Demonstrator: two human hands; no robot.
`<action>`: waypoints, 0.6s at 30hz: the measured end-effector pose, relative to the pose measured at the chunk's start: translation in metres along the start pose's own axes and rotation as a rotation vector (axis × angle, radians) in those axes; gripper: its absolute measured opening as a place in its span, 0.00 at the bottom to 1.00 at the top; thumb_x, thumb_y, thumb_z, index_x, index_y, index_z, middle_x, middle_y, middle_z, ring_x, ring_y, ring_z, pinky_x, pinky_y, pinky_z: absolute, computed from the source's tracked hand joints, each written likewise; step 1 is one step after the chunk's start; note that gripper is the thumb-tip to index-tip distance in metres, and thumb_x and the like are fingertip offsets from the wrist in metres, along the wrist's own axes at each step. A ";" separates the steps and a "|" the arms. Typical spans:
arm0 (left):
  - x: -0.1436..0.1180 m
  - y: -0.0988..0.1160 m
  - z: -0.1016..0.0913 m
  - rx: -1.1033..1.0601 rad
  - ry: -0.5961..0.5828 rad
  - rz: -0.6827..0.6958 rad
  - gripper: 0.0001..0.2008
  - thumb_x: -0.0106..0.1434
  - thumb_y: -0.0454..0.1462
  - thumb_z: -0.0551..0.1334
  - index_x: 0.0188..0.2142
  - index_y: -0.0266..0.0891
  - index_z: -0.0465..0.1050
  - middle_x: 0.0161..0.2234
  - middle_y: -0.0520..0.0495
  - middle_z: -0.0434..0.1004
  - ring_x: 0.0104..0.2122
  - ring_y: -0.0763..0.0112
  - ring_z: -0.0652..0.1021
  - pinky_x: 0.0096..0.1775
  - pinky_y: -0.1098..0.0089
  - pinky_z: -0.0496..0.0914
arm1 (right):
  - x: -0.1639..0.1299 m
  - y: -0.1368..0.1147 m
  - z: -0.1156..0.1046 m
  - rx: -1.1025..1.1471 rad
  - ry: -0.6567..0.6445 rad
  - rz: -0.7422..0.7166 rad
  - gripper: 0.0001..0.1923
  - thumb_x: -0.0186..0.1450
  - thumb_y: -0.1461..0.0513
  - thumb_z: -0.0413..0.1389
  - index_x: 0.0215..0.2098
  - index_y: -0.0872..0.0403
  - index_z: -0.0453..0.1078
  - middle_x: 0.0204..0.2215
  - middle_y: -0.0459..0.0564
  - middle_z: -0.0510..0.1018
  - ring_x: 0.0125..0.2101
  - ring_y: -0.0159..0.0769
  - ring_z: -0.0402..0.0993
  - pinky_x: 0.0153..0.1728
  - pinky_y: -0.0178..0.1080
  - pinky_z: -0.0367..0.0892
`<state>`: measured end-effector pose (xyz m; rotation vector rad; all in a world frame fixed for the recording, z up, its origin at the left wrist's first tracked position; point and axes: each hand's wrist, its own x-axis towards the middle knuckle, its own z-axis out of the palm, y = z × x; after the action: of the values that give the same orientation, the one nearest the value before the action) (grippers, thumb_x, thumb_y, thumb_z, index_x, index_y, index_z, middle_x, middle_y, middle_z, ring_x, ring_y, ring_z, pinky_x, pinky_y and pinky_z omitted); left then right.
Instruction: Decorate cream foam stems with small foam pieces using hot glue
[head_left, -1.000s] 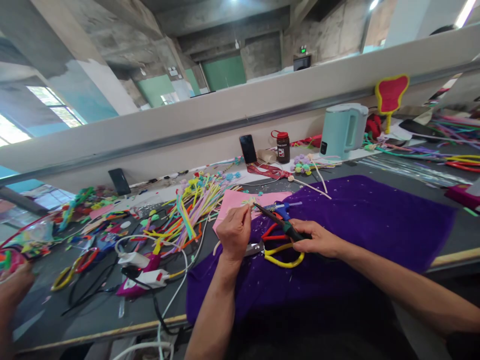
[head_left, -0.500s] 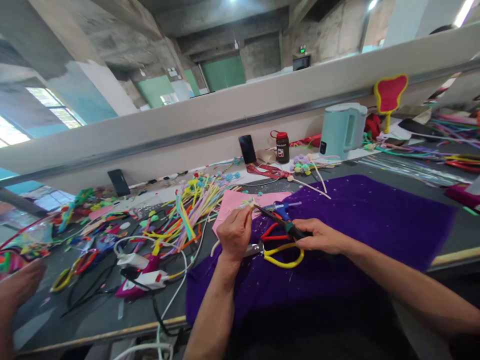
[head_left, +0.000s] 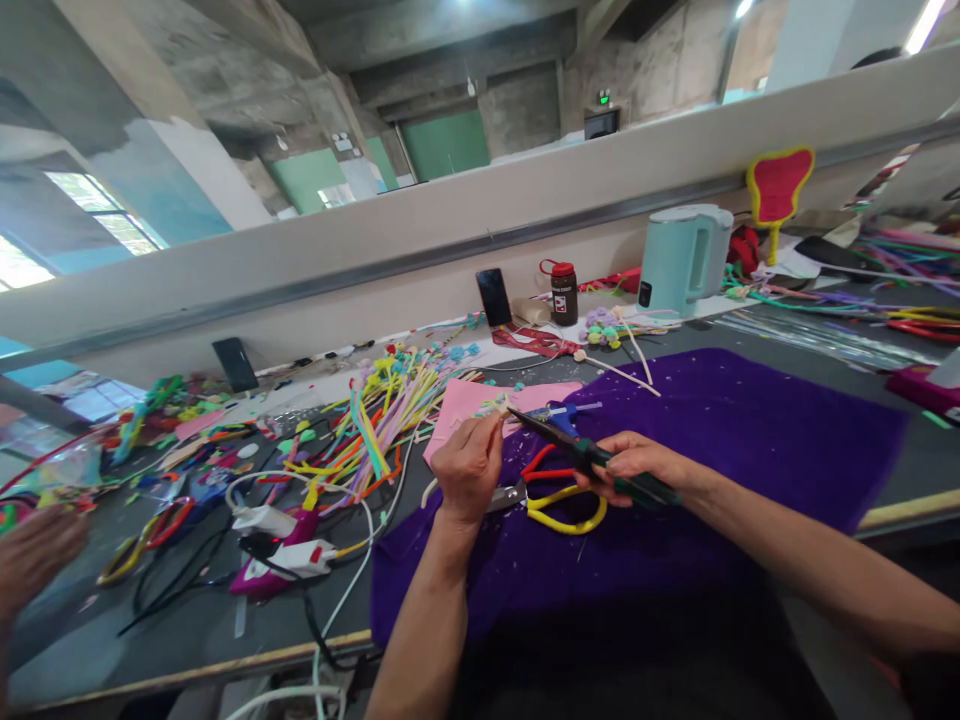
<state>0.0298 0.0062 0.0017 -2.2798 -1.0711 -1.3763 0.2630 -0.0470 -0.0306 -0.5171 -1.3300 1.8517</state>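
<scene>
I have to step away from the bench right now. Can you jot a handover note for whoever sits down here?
Left hand: pinches a small pale piece above the pink sheet.
Right hand: grips green-handled pliers, tips at that piece.
Yellow-handled scissors lie on the purple cloth between the hands; pipe cleaners are piled to the left.
Done: piece gripped by hand and tool.
Left: the working of the piece; how far along it is cannot be told.

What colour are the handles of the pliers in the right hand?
Dark green, seen in the head view: pliers gripped by the right hand.
</scene>
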 end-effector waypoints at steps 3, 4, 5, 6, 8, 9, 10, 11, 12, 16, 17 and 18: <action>0.003 0.001 -0.001 -0.071 -0.027 -0.146 0.09 0.57 0.36 0.59 0.36 0.39 0.75 0.31 0.45 0.77 0.32 0.70 0.75 0.36 0.72 0.65 | 0.000 -0.004 0.002 -0.157 0.035 -0.005 0.12 0.54 0.58 0.55 0.26 0.61 0.67 0.30 0.51 0.69 0.21 0.26 0.60 0.23 0.33 0.56; 0.004 0.001 -0.002 -0.106 -0.031 -0.227 0.09 0.57 0.38 0.59 0.35 0.39 0.75 0.30 0.46 0.77 0.31 0.70 0.75 0.35 0.72 0.65 | 0.000 -0.006 0.003 -0.244 0.040 -0.019 0.12 0.54 0.57 0.55 0.26 0.61 0.67 0.29 0.50 0.68 0.23 0.27 0.60 0.25 0.34 0.56; 0.005 0.000 -0.002 -0.149 -0.037 -0.320 0.09 0.56 0.39 0.59 0.34 0.40 0.75 0.29 0.47 0.77 0.29 0.71 0.75 0.33 0.73 0.65 | -0.001 -0.009 0.004 -0.332 0.040 -0.037 0.13 0.54 0.56 0.56 0.25 0.60 0.66 0.28 0.49 0.67 0.25 0.29 0.60 0.27 0.34 0.56; 0.007 0.000 -0.004 -0.206 -0.050 -0.421 0.10 0.56 0.41 0.60 0.34 0.40 0.75 0.27 0.48 0.76 0.26 0.72 0.74 0.31 0.73 0.65 | -0.002 -0.011 0.005 -0.413 0.036 -0.060 0.14 0.54 0.55 0.56 0.23 0.60 0.66 0.29 0.49 0.66 0.28 0.30 0.60 0.29 0.34 0.56; 0.009 -0.001 -0.006 -0.389 -0.102 -0.620 0.12 0.54 0.44 0.60 0.32 0.39 0.75 0.23 0.51 0.74 0.21 0.75 0.72 0.25 0.75 0.64 | -0.004 -0.015 0.006 -0.532 0.036 -0.108 0.15 0.54 0.54 0.56 0.22 0.59 0.65 0.29 0.48 0.64 0.30 0.32 0.58 0.30 0.35 0.54; 0.010 -0.001 -0.006 -0.517 -0.140 -0.710 0.13 0.53 0.45 0.60 0.32 0.38 0.74 0.23 0.51 0.73 0.19 0.77 0.71 0.22 0.76 0.62 | -0.005 -0.016 0.006 -0.574 0.042 -0.128 0.16 0.54 0.53 0.56 0.22 0.59 0.64 0.28 0.47 0.62 0.30 0.32 0.58 0.30 0.35 0.54; 0.011 -0.002 -0.007 -0.661 -0.180 -0.796 0.14 0.52 0.46 0.61 0.31 0.37 0.74 0.22 0.51 0.73 0.18 0.78 0.69 0.19 0.77 0.60 | -0.005 -0.017 0.006 -0.611 0.046 -0.146 0.16 0.55 0.53 0.55 0.22 0.58 0.63 0.28 0.46 0.61 0.30 0.31 0.57 0.30 0.35 0.53; 0.012 -0.002 -0.007 -0.806 -0.219 -0.876 0.14 0.51 0.46 0.62 0.31 0.36 0.73 0.22 0.51 0.73 0.17 0.79 0.68 0.17 0.78 0.58 | -0.006 -0.018 0.006 -0.650 0.051 -0.164 0.16 0.55 0.53 0.55 0.22 0.58 0.63 0.27 0.46 0.60 0.29 0.31 0.56 0.30 0.34 0.53; 0.013 -0.003 -0.007 -0.940 -0.253 -0.948 0.14 0.50 0.45 0.63 0.30 0.35 0.72 0.22 0.52 0.72 0.16 0.81 0.68 0.15 0.79 0.56 | -0.007 -0.018 0.007 -0.690 0.056 -0.184 0.15 0.56 0.54 0.55 0.22 0.58 0.62 0.27 0.45 0.60 0.29 0.31 0.56 0.30 0.34 0.53; 0.014 -0.005 -0.007 -1.266 -0.333 -1.107 0.13 0.49 0.41 0.65 0.30 0.33 0.71 0.20 0.53 0.69 0.14 0.85 0.65 0.13 0.83 0.52 | -0.009 -0.018 0.011 -0.821 0.057 -0.254 0.14 0.57 0.56 0.55 0.21 0.57 0.61 0.26 0.45 0.59 0.29 0.32 0.57 0.30 0.35 0.54; 0.014 -0.006 -0.007 -1.309 -0.344 -1.113 0.12 0.49 0.40 0.65 0.30 0.33 0.71 0.20 0.53 0.68 0.14 0.86 0.64 0.13 0.83 0.51 | -0.009 -0.018 0.012 -0.845 0.060 -0.265 0.13 0.57 0.56 0.54 0.21 0.57 0.61 0.27 0.46 0.59 0.30 0.32 0.57 0.31 0.35 0.54; 0.014 -0.006 -0.007 -1.341 -0.355 -1.113 0.12 0.49 0.39 0.65 0.30 0.32 0.71 0.19 0.53 0.68 0.14 0.86 0.63 0.13 0.83 0.51 | -0.009 -0.017 0.013 -0.868 0.064 -0.274 0.13 0.57 0.57 0.54 0.21 0.57 0.60 0.27 0.46 0.59 0.30 0.32 0.57 0.31 0.35 0.55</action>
<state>0.0253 0.0130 0.0166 -2.8799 -2.1995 -2.8233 0.2658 -0.0594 -0.0114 -0.7663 -2.0201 0.9634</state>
